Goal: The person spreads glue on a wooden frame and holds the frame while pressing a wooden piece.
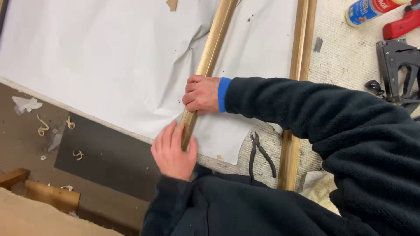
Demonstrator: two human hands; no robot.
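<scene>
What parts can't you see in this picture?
- Near end of the gold frame strip, head view: covered by the left hand.
- Right hand fingertips: curled under the strip.
- Stapler and glue bottle: cut off by the picture's edges.
- Second strip's lower middle: hidden by the sleeve.

Two hands, left (pixel 173 153) and right (pixel 202 94). Two gilt frame mouldings: one gripped (pixel 211 54), one lying apart (pixel 298 65). One white paper sheet (pixel 109 57). One pair of pliers (pixel 259 153). One black staple gun (pixel 400 65). One glue bottle (pixel 369 9). One red tool (pixel 402 24).
</scene>
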